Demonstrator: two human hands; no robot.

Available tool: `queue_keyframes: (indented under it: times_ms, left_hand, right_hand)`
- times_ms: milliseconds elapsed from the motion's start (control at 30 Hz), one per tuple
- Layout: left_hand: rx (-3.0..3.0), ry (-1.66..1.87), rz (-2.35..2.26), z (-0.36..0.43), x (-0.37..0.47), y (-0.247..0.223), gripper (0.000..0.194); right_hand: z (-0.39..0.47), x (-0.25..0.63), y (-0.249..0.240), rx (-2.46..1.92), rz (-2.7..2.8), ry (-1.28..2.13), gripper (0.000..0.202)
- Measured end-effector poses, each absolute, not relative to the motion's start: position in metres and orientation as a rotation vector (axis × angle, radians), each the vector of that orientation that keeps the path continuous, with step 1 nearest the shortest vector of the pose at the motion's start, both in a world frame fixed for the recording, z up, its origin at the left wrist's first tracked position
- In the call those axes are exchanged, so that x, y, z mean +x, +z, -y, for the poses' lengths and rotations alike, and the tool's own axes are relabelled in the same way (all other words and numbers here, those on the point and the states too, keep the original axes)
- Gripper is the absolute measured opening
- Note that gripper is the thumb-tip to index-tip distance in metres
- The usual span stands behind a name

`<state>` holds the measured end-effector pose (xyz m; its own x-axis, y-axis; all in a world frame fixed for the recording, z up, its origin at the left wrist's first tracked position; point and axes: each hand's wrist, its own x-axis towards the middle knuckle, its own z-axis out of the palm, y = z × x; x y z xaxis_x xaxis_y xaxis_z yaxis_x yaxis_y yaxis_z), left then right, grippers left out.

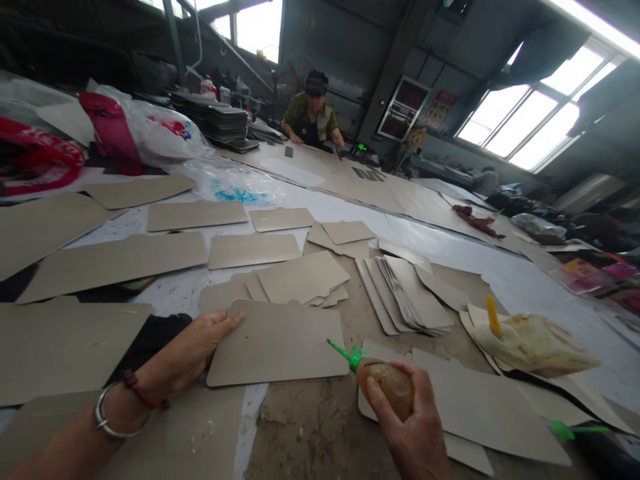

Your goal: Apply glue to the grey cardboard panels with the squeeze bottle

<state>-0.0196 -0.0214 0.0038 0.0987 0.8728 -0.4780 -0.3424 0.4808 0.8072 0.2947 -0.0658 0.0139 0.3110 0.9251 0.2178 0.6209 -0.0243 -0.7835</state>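
My left hand (193, 350) grips the left edge of a grey cardboard panel with rounded corners (280, 343), thumb on top, lying flat on the worktable (310, 427). My right hand (417, 427) is wrapped around a squeeze glue bottle (387, 383) whose green nozzle (343, 352) points at the panel's lower right corner. A bracelet and a red cord circle my left wrist.
Many more cardboard panels lie spread over the table, with a fanned stack (405, 293) to the right. A glue-smeared bag with a yellow nozzle (530, 343) lies at right. Plastic bags (150, 130) sit at the far left. Another person (313, 113) works at the table's far end.
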Motion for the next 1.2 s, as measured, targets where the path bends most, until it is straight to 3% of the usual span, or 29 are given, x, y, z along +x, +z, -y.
queue_keyframes:
  times_ms: [200,467,1200]
  left_hand:
    - [0.590,1.000,-1.075,0.027,-0.007,0.000,0.040]
    - [0.621,1.018,-1.026,0.030,0.000,0.003,0.039]
    - [0.659,1.009,-1.005,0.029,-0.010,-0.003,0.042]
  right_hand:
    - [0.074,0.274,0.024,-1.732,1.148,0.709,0.062]
    - [0.057,0.211,0.010,-1.414,1.458,0.740,0.043]
    - [0.044,0.203,0.003,-1.424,1.538,0.607,0.039]
